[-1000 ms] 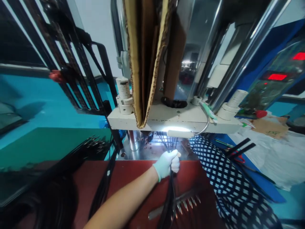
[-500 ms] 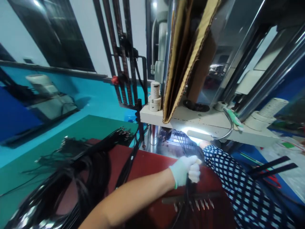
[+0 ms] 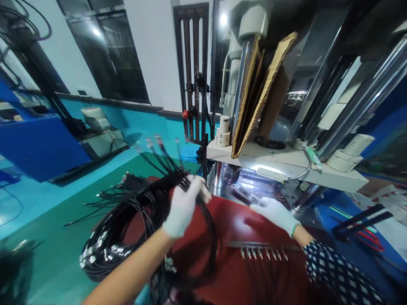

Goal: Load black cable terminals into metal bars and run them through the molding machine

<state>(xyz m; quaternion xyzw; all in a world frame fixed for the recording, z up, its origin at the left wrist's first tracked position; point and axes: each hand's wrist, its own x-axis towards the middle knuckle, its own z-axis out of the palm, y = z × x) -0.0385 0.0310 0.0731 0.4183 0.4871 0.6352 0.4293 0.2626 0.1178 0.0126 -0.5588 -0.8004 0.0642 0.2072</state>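
My left hand [image 3: 184, 205], in a white glove, is closed around a bundle of black cables [image 3: 210, 224]. The cables' blurred tips fan out up and left above a larger coil of black cables [image 3: 104, 250]. My right hand [image 3: 276, 214], gloved too, is at the front of the lit press bed [image 3: 251, 178]. Its fingers are together at a dark, elongated metal piece [image 3: 244, 196], too blurred to name. Nearer me on the red board [image 3: 235, 220], a metal strip [image 3: 235, 244] holds a row of several cable ends with metal tips [image 3: 260, 253].
The press's pale plate [image 3: 286, 163] overhangs the bed, with a lamp [image 3: 271, 173] under its edge. Folded cardboard [image 3: 254, 114] stands on the plate beside the columns. A slotted black bracket [image 3: 193, 76] rises behind. At right, black strips [image 3: 365, 220] lie over a blue surface.
My left hand has carried the cable bundle left, away from the press, to the coil. My right hand has drawn back from under the plate. The view has turned left.
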